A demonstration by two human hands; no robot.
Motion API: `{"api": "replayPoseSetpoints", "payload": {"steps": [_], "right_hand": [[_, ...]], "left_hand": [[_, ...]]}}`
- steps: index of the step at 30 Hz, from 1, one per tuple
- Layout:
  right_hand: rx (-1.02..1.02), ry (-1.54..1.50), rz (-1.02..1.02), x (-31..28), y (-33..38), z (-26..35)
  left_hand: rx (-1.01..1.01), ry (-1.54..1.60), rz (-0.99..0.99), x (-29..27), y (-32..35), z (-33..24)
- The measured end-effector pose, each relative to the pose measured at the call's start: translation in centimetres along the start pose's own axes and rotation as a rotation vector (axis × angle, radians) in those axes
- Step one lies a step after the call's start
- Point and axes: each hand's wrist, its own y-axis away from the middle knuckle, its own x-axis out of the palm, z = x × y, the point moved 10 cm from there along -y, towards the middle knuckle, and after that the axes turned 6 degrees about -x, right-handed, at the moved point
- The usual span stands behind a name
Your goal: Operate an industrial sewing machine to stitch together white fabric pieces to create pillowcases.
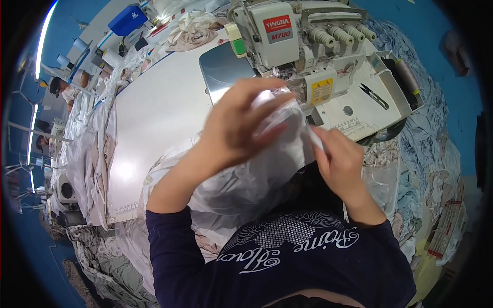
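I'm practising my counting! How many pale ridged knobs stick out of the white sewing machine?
4, in a row at the upper right of the white sewing machine: leftmost knob, second knob, third knob, rightmost knob. More may be hidden.

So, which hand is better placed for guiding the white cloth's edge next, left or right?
Probably the right hand: it seems to pinch the white cloth near the sewing machine, whereas the left hand, blurred and open, seems raised over the cloth.

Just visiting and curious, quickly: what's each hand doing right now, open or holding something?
Left hand: open, blurred, over white fabric; contact can't be told.
Right hand: closed, pinching white fabric.
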Motion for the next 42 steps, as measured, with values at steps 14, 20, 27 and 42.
{"api": "replayPoseSetpoints", "payload": {"steps": [14, 20, 27, 42], "right_hand": [[0.799, -0.999, 0.013, 6.7, 3.1, -5.5], [0.882, -1.002, 0.205, 8.7, 3.8, -5.1], [0.896, -1.055, 0.195, 9.1, 3.6, -4.8], [0.890, -1.125, 0.163, 9.3, 3.1, -4.8]], "left_hand": [[0.311, -0.249, 0.080, 2.8, 3.0, -2.6], [0.198, -0.188, 0.085, 2.3, 2.2, -1.7], [0.097, -0.110, 0.128, 1.8, 1.7, -1.0], [0.317, -0.275, 0.144, 1.6, 3.5, -1.7]]}}
